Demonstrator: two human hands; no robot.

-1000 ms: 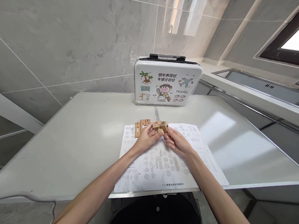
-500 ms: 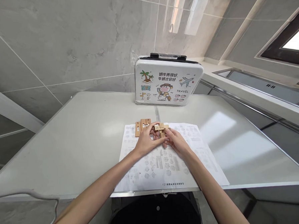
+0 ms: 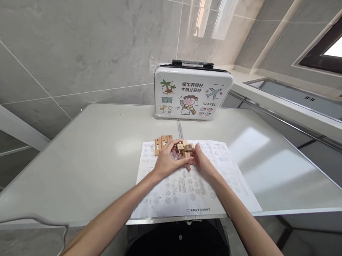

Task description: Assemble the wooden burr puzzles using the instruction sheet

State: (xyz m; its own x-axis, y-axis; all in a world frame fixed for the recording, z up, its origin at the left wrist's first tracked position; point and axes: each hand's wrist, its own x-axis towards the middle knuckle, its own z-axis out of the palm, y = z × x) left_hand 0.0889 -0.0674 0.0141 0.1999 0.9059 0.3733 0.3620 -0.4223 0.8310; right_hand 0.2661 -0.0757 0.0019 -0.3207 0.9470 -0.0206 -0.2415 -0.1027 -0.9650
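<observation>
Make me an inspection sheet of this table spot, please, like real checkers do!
Surface: glossy white table; white printed paper sheet lying on it.
Work things: square-ended pale wooden blocks, bunched together; flat brown slotted wooden pieces at the sheet's far-left corner.
Clutter: white rectangular cartoon-printed case, standing beyond the sheet.
Hands: bare left hand holds the blocks; bare right hand close beside, contact unclear.
Cables: thin grey cord, near-left table edge.
Surroundings: grey tiled wall; metal-rimmed sink, right.

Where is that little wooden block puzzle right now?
In the head view, the wooden block puzzle is slightly below and right of centre, between the left hand and right hand, over the printed sheet.
</observation>
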